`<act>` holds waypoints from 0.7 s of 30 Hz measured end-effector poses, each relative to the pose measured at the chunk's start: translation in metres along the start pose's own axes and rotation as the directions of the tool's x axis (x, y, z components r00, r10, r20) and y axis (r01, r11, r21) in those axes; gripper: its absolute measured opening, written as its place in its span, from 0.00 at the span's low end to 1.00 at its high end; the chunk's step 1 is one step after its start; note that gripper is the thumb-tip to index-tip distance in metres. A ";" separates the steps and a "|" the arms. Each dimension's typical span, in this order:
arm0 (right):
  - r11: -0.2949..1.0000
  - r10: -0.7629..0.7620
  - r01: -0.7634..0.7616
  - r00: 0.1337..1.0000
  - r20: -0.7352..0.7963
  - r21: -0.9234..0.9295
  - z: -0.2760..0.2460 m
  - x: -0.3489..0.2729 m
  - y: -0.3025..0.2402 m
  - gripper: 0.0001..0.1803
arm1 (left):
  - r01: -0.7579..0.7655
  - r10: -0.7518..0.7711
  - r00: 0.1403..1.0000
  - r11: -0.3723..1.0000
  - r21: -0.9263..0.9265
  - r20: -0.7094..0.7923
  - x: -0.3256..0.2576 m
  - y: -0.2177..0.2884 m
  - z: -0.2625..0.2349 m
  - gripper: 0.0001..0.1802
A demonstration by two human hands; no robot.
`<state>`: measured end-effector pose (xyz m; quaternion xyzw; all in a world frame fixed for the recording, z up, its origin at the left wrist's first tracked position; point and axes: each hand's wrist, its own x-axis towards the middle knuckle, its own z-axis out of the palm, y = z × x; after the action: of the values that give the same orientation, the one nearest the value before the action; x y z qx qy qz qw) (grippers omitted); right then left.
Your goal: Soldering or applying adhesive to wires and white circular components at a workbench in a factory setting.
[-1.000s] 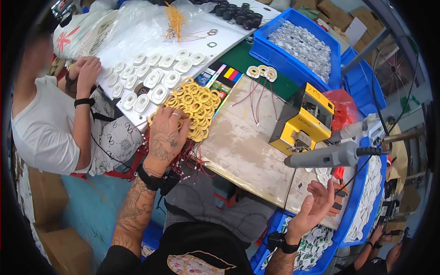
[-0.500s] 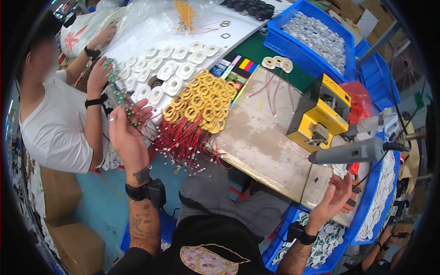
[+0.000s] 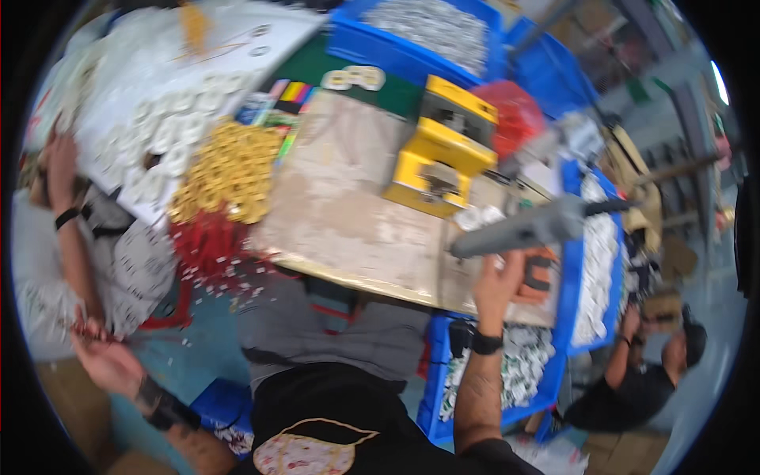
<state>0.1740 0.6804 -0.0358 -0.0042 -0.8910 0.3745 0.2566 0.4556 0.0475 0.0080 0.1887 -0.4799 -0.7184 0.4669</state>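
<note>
Motion blurs the picture. My left hand [image 3: 107,362] is low at the far left, palm up, beyond the table; small dark bits seem to lie at its fingers, too smeared to name. My right hand [image 3: 497,285] is at the table's right end, its fingertips at the underside of a grey tubular tool [image 3: 518,228] with a black cord. Small white pieces [image 3: 479,216] lie beyond those fingers, and an orange object [image 3: 537,277] is just right of the hand. A yellow machine [image 3: 410,172] stands behind the tool on the worn tabletop [image 3: 340,190].
Yellow rings [image 3: 226,170] with red wires [image 3: 207,244] are heaped on the table's left, beside white ring pieces [image 3: 162,131]. Blue bins [image 3: 348,41] stand behind and right; another blue bin [image 3: 434,396] is below. A co-worker's arm [image 3: 75,245] is left. Another person [image 3: 617,396] sits right.
The view has swung right. My left hand has dropped down and left, away from the green parts by the co-worker's hand. My right hand has moved up to the grey tool.
</note>
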 end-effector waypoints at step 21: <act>0.936 -0.149 0.219 0.956 0.253 -0.275 -0.015 -0.005 -0.067 0.36 | 0.665 -0.624 0.312 0.682 0.304 0.717 -0.160 -0.114 0.258 0.28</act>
<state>0.1977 0.6415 0.0153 0.0837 -0.9574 0.2069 0.1832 0.2927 0.3280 0.0018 0.0231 -0.4971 -0.8603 -0.1102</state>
